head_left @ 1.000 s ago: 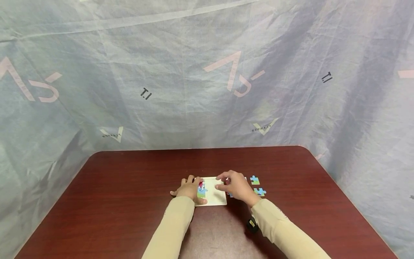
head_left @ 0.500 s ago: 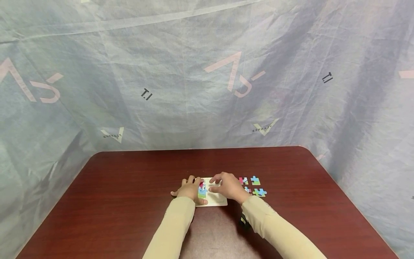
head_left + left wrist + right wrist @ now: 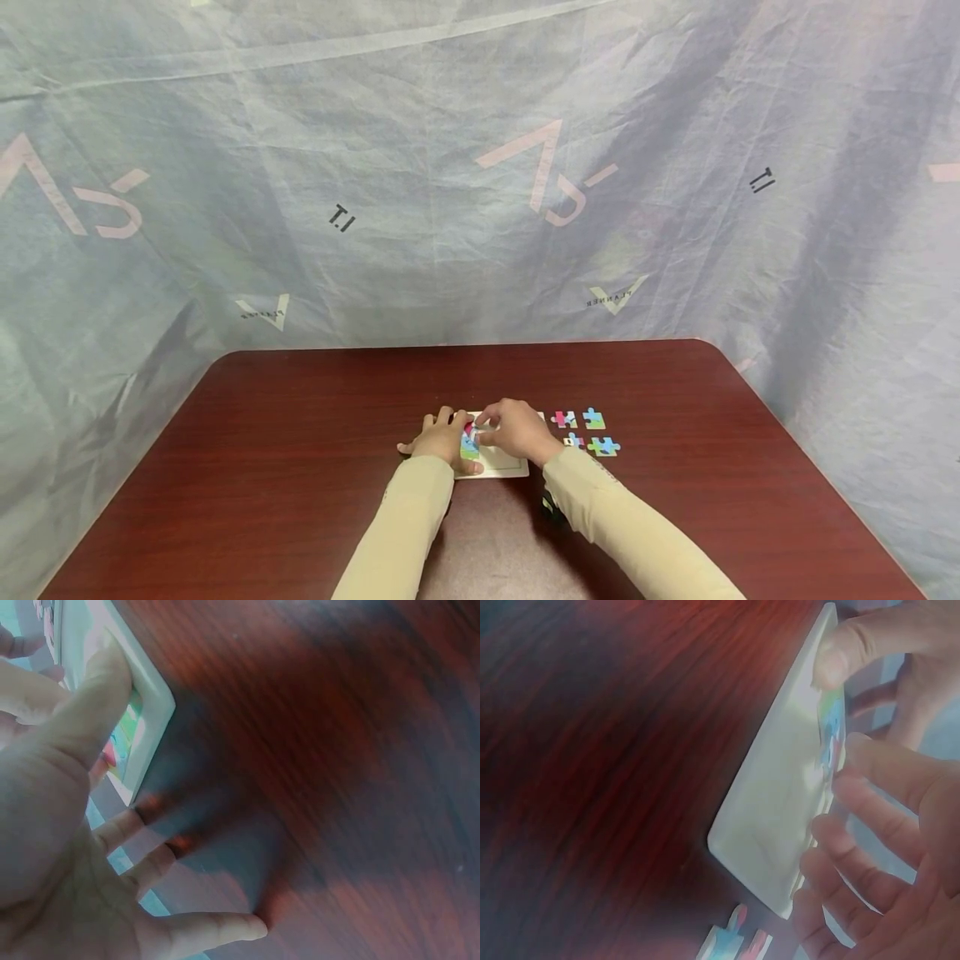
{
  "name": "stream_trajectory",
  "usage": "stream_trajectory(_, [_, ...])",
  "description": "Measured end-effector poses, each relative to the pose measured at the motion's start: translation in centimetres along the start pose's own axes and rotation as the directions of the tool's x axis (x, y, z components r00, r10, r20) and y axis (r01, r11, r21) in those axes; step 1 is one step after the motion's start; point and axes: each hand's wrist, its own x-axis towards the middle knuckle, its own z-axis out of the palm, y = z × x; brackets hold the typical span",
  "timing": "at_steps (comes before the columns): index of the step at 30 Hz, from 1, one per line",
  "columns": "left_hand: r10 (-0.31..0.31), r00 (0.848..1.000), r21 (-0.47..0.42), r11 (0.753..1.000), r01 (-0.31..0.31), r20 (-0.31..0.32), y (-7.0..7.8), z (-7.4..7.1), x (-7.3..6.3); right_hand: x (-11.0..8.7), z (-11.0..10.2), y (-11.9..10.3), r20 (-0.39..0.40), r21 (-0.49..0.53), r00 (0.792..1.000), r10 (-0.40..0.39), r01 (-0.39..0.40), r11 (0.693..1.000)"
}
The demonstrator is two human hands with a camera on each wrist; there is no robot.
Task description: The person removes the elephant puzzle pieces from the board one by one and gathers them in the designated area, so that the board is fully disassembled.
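A white puzzle tray lies near the middle of the table, with joined colourful puzzle pieces along its left side. My left hand rests over the tray's left edge, fingers spread, its thumb pressing on the near rim; the outer fingertips touch the table in the left wrist view. My right hand hangs over the tray, thumb and index fingertips right at the joined pieces' right edge. In the right wrist view the other fingers are bent near the far rim. I cannot tell whether a piece is pinched between thumb and index.
Several loose puzzle pieces lie on the table right of the tray: a pink one, a blue-green one, another beside my right wrist and a wider one. A printed grey cloth hangs behind the table.
My right hand has moved left across the tray to the joined pieces, uncovering more loose pieces on the right. My left hand has stayed in place on the tray.
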Motion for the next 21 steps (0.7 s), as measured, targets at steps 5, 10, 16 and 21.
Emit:
stream_trajectory(5, [0.001, 1.0, 0.006, 1.0, -0.001, 0.003, 0.04, -0.1, -0.11, 0.25, 0.18, -0.34, -0.008, -0.011, 1.0, -0.014, 0.014, 1.0])
stream_trajectory(10, [-0.004, 1.0, 0.015, 1.0, 0.004, 0.012, 0.16, -0.23, -0.25, 0.57, 0.44, -0.36, -0.031, -0.037, 0.999, -0.008, 0.007, 0.999])
stream_trajectory(16, [0.001, 1.0, 0.028, 1.0, -0.002, 0.01, 0.29, -0.36, -0.38, 0.83, 0.52, -0.4, -0.047, -0.063, 0.999, 0.004, -0.007, 0.998])
stream_trajectory(21, [0.01, 1.0, 0.024, 1.0, -0.01, -0.001, 0.33, -0.34, -0.34, 0.91, 0.46, -0.58, -0.047, -0.083, 0.998, 0.029, -0.033, 0.996])
